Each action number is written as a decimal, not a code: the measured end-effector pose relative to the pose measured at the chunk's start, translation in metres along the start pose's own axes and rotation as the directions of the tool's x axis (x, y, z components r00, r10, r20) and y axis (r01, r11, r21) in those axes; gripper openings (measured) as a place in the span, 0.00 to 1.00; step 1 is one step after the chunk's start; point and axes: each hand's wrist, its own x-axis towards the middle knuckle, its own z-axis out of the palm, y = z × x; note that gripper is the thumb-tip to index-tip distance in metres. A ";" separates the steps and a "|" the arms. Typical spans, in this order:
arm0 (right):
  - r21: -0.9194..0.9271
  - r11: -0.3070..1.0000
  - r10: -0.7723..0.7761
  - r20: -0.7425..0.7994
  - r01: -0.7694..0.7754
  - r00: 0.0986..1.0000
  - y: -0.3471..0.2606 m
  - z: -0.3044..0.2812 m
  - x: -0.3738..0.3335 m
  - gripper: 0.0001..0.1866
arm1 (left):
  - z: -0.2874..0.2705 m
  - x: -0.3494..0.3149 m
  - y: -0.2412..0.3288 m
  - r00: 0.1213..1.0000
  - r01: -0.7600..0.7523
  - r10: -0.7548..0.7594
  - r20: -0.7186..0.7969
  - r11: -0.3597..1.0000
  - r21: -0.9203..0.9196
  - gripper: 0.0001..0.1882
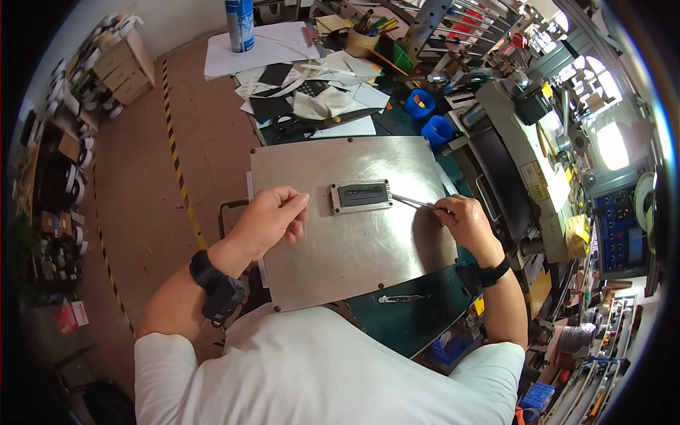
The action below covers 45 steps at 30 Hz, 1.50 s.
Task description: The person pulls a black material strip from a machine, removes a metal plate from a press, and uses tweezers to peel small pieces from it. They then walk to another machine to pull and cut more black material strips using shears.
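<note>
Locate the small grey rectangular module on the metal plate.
In the head view, the grey module lies on the metal plate, upper middle, between both hands; the tweezers in the right hand reach its right end.

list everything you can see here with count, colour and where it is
metal plate: 1, silver, middle of the bench
rectangular module: 1, grey frame with dark centre, on the plate
tweezers: 1, silver, in the right hand, tips at the module's right edge
second tweezers: 1, silver, on the green mat below the plate
blue cups: 2, behind the plate
spray can: 1, blue, far end of the bench
scissors: 1, black, among paper sheets
cardboard boxes: a stack, brown, floor at far left
left hand: pinched, resting on the plate's left part
right hand: holds the tweezers
</note>
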 end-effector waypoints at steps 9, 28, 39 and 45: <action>0.034 0.986 -0.163 -0.055 0.165 0.985 0.007 0.018 0.022 0.09 | 0.009 0.010 -0.003 0.993 -0.099 0.105 -0.053 0.988 0.117 0.11; 0.061 0.966 -0.245 -0.107 0.252 0.964 -0.026 0.046 0.048 0.10 | 0.004 0.031 -0.001 0.871 -0.354 0.491 -0.020 0.656 0.666 0.09; 0.101 0.989 -0.086 -0.190 0.107 0.978 -0.038 0.063 0.052 0.08 | 0.013 0.038 -0.015 0.691 -0.420 0.653 0.311 0.012 0.907 0.04; 0.341 0.910 0.219 0.083 -0.234 0.972 -0.048 0.050 0.057 0.09 | 0.015 0.038 -0.019 0.664 -0.381 0.653 0.364 -0.123 0.916 0.05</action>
